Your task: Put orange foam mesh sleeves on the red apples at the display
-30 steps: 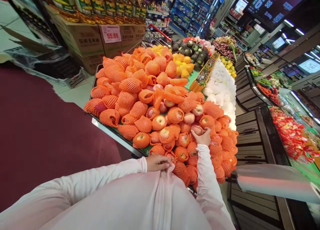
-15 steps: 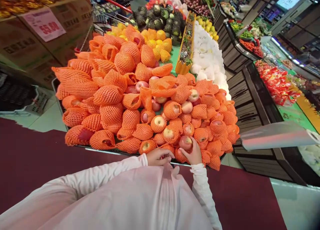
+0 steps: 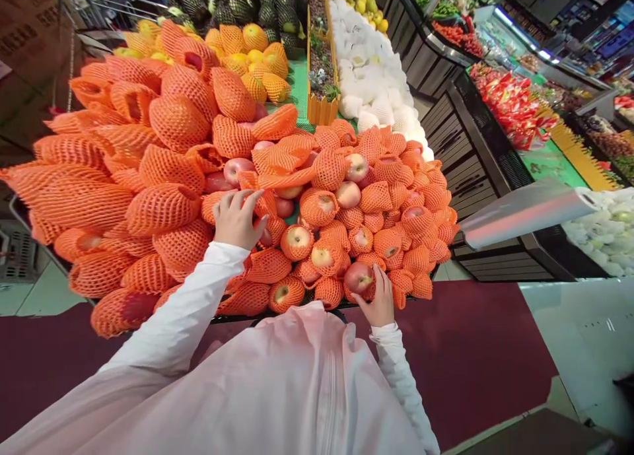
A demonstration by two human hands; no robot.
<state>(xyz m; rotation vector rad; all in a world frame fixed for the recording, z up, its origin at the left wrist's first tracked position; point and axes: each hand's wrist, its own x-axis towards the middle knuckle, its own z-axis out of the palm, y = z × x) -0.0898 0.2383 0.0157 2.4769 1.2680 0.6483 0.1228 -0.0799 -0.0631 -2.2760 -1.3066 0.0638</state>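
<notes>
My right hand has its thumb and fingers around a bare red apple at the front edge of the heap. Farther left, my left hand reaches over the pile with its fingers apart and nothing seen in them. Close to its fingertips lie a loose orange foam net and a bare pink apple. Around both hands are many apples in orange foam nets, some with their tops showing. A pale apple in a net sits between the two hands.
Yellow netted fruit and dark netted produce lie behind the heap. A planter with an orange fence divides them from white-wrapped fruit. On the right, a roll of clear plastic bags juts out before another stand.
My left hand has moved from near my right hand up and left over the pile, its fingers spreading. My right hand stays at the apple. The view has shifted closer.
</notes>
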